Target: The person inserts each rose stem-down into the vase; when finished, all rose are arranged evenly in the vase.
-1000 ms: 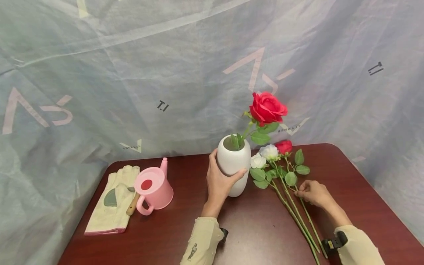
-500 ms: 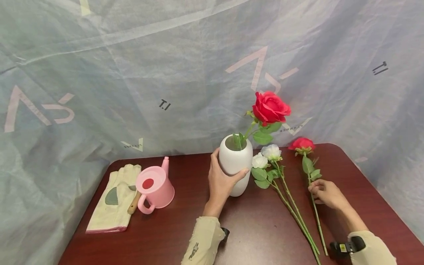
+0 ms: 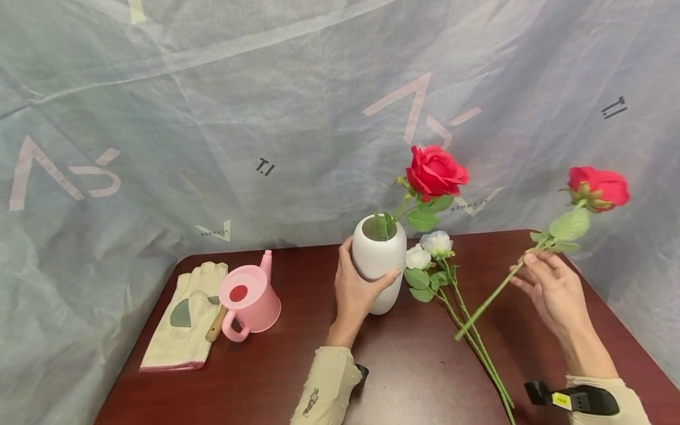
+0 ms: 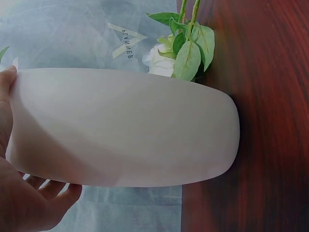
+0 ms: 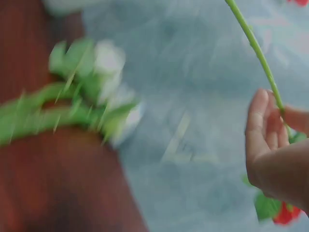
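Note:
My left hand [image 3: 355, 294] grips the side of a white vase [image 3: 379, 257], fingers round its back and thumb across its front; the vase stands upright on the table. A red rose [image 3: 437, 172] leans out of its mouth to the right. Off to the right, my right hand [image 3: 558, 289] pinches the stem of a second red rose [image 3: 600, 188] between thumb and fingers. This rose is tilted in the air, bloom up to the right, stem end down to the left. In the right wrist view the held green stem [image 5: 256, 46] rises past the fingertips.
Two white roses [image 3: 437, 244] with long stems lie on the brown table [image 3: 414, 378] right of the vase. At the left are a pink watering can [image 3: 254, 307], cream gloves [image 3: 177, 336] and a wooden-handled tool [image 3: 215, 324]. A grey cloth backdrop [image 3: 297, 118] hangs behind.
My right hand has drawn the second red rose away from the white ones to the right, then lifted it off the table and tilted it. The left hand keeps holding the vase.

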